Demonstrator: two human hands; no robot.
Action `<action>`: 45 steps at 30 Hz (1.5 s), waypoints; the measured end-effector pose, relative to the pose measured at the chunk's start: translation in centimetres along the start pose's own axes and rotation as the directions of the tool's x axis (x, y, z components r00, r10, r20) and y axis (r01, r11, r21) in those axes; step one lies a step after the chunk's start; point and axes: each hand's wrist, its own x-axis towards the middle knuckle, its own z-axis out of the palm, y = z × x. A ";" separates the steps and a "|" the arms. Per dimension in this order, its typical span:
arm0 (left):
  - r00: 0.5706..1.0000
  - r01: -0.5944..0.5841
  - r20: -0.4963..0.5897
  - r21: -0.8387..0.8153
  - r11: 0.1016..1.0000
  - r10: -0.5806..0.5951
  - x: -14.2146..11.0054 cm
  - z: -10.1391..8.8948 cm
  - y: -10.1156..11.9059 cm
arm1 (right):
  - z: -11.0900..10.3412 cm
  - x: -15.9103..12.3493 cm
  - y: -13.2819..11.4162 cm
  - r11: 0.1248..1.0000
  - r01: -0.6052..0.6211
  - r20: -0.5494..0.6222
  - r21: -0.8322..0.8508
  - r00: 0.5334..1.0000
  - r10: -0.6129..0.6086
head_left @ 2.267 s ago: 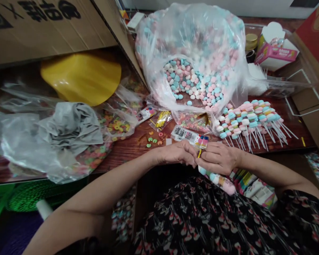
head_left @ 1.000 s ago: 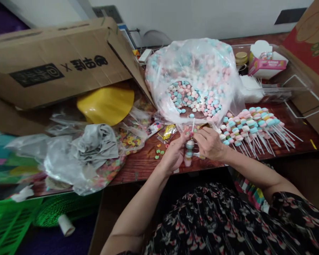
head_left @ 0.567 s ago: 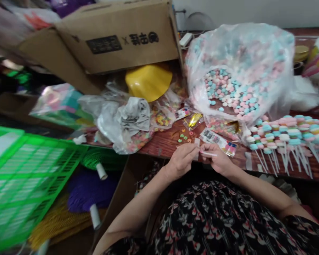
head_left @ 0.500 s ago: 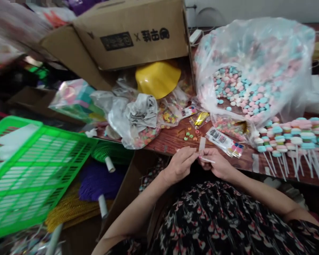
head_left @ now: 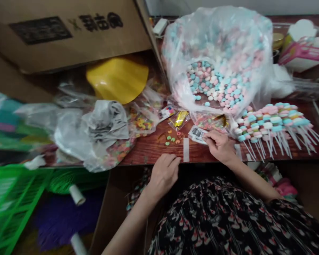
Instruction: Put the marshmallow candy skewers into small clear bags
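Note:
At the table's front edge rests my left hand (head_left: 164,172), its fingers curled together; whatever they may hold is hidden. My right hand (head_left: 218,144) pinches the right end of flat printed packets (head_left: 197,134) with a black code panel, lying on the table. Between the hands, a pale translucent strip (head_left: 186,150) is on the wood near the edge. Small coloured ring-shaped pieces (head_left: 172,139) lie loose behind it. Beyond my right hand is a clear bag of small pastel pieces (head_left: 206,120), and a bag with gold strips (head_left: 180,118) sits left of that.
Pastel candy skewers on white sticks (head_left: 278,120) lie at the right. Behind stands a large clear bag of pink, blue and white candies (head_left: 218,39). At left are a cardboard box (head_left: 77,39), a yellow sheet (head_left: 117,79), crumpled plastic (head_left: 106,122) and a green basket (head_left: 7,198).
My hands were together at the edge with a thin white stick; now they are apart. The right has moved onto the printed packets. The stick no longer shows. The view has swung right.

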 end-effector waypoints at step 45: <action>0.969 -0.246 -0.001 0.106 0.964 0.247 12.8 8.5 1.4 | -17.7 -7.6 7.0 0.398 -0.689 -0.564 -0.605 0.724 0.397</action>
